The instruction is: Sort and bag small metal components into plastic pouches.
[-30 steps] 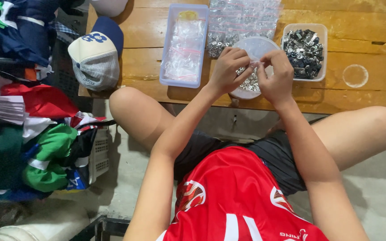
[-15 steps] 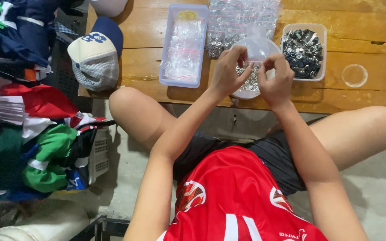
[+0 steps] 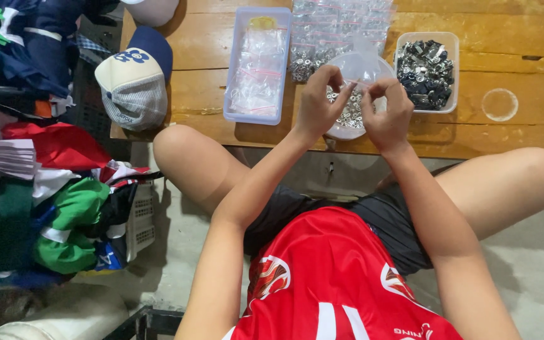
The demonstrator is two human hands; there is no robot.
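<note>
Both hands barely shifted since earlier, left hand point(image 3: 317, 104) and right hand point(image 3: 386, 113) pinching one small clear bag point(image 3: 363, 60), fingertips narrowed, above one round bowl point(image 3: 347, 129) of silver nuts, two plastic trays: long one point(image 3: 258, 63) at nine o'clock, square one point(image 3: 427, 70) at three o'clock.

A red jersey point(image 3: 328, 277) with white markings is worn; the cap point(image 3: 135, 79) is coloured navy and white; the tabletop point(image 3: 524, 44) is seen in honey-brown wood.

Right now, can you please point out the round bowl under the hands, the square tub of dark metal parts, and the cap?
round bowl point(image 3: 373, 66): head view, on its bare far rim.
square tub of dark metal parts point(image 3: 453, 69): head view, on its right wall.
cap point(image 3: 130, 85): head view, on its pale crown.
</note>
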